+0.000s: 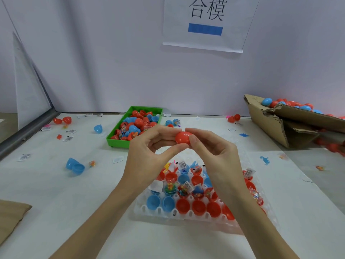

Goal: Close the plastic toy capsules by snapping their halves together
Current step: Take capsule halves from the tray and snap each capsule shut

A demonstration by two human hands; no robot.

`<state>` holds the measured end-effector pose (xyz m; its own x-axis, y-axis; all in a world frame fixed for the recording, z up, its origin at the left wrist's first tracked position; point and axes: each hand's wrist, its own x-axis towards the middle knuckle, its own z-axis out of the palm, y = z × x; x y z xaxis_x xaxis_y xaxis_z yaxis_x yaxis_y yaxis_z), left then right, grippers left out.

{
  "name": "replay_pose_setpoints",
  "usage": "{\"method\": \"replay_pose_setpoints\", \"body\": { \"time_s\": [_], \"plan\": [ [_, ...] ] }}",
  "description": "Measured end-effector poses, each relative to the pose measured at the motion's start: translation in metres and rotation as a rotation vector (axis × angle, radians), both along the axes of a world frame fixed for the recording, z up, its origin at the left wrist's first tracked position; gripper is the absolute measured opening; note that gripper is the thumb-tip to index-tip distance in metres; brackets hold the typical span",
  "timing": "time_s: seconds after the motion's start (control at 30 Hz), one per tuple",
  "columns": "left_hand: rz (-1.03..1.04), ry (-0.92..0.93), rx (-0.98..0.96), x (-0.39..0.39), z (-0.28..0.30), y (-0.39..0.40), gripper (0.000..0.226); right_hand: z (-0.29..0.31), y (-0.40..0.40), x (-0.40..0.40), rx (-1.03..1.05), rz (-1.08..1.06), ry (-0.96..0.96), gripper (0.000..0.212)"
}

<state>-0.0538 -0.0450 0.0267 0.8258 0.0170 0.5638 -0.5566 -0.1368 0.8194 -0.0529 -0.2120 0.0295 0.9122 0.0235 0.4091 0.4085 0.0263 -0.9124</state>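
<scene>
Both hands are up at the centre of the frame, meeting over a red capsule (183,137); the left hand (149,148) pinches it from the left side with thumb below and fingers curled over the top; the right hand (212,148) grips it from the right, thumb pressed against its near face; the capsule sits in the air above the white bench (56,193), its two halves looking joined, though the seam is partly hidden by fingers. Below the hands, lower centre, a clear tray (186,214) holds open red and blue halves in rows, several with small toys and paper slips in them; upper centre, a green bin (119,142) is heaped with red and blue capsule parts; at the right edge a torn cardboard box (280,128) carries more closed capsules; an open blue capsule (74,166) lies at the left on the bench, with slips and tiny toys scattered around it.
</scene>
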Motion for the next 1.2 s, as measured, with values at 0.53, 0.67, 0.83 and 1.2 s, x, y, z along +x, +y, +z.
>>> {"method": "replay_pose_setpoints", "body": {
  "time_s": [0.53, 0.67, 0.83, 1.2],
  "plan": [
    [0.228, -0.522, 0.574, 0.003, -0.022, 0.001, 0.038, -0.015, 0.014, -0.004, -0.178, -0.058, 0.002, 0.012],
    [0.243, -0.57, 0.603, 0.003, -0.024, 0.001, 0.038, -0.011, 0.012, -0.006, -0.204, -0.042, -0.03, 0.018],
    [0.256, -0.578, 0.597, 0.003, -0.027, 0.0, 0.038, -0.009, 0.01, -0.008, -0.228, -0.039, -0.048, 0.014],
    [0.277, -0.397, 0.435, 0.004, -0.022, -0.003, 0.037, -0.006, 0.012, -0.006, -0.064, 0.083, 0.026, 0.021]
  ]
}}
